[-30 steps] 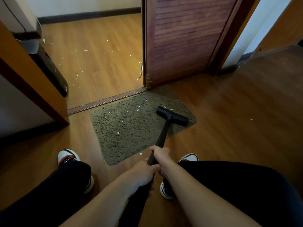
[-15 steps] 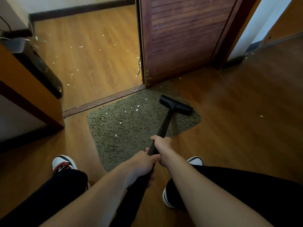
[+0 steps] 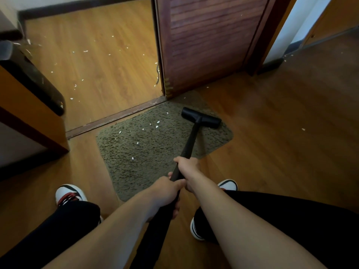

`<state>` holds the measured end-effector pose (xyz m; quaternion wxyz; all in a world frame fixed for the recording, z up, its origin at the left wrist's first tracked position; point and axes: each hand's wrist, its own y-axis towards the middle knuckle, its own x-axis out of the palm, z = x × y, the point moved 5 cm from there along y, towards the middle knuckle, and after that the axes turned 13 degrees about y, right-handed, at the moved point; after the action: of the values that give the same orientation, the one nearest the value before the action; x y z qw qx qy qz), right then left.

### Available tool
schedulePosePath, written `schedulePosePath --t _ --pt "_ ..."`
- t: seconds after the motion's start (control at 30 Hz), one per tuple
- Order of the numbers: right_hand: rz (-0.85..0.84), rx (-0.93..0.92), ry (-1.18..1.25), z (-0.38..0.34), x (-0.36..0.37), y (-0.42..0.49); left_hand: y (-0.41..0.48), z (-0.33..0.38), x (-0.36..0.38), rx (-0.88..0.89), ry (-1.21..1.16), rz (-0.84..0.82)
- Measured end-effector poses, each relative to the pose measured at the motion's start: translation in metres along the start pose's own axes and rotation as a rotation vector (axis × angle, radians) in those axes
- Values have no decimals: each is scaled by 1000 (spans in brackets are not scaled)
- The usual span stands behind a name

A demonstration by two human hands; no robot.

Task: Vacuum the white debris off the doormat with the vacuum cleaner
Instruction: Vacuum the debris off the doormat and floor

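A shaggy grey-green doormat (image 3: 147, 158) lies on the wooden floor in front of a doorway. Several bits of white debris (image 3: 157, 124) are scattered over its far left half. The black vacuum cleaner head (image 3: 201, 117) rests on the mat's far right corner, and its black tube (image 3: 189, 144) runs back toward me. My right hand (image 3: 187, 166) grips the tube further forward. My left hand (image 3: 167, 191) grips it just behind and lower down.
A brown louvred door (image 3: 209, 41) stands open beyond the mat. More white bits lie on the floor (image 3: 97, 61) past the threshold strip (image 3: 116, 117). A dark bin (image 3: 37, 82) and a wooden cabinet (image 3: 23, 113) stand at the left. My shoes (image 3: 68, 193) flank the mat's near edge.
The vacuum head has slid forward along the mat's right side to its far right corner. Both hands kept their grip on the tube and pushed forward.
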<state>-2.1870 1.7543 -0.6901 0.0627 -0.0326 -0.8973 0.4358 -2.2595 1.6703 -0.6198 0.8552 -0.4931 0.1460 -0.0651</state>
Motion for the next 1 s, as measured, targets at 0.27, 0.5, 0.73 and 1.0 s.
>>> schedulePosePath --t 0.27,0.5,0.73,1.0 --pt "19 7 14 6 12 -3 0 -10 -11 -18 -1 -8" --pt "-23 34 19 26 18 -27 -23 -33 -12 -28 -6 9" --pt "5 9 -20 7 22 -5 3 -14 -17 -13 -23 6" --pt "38 -22 -13 -9 26 17 21 3 -25 15 -31 10"
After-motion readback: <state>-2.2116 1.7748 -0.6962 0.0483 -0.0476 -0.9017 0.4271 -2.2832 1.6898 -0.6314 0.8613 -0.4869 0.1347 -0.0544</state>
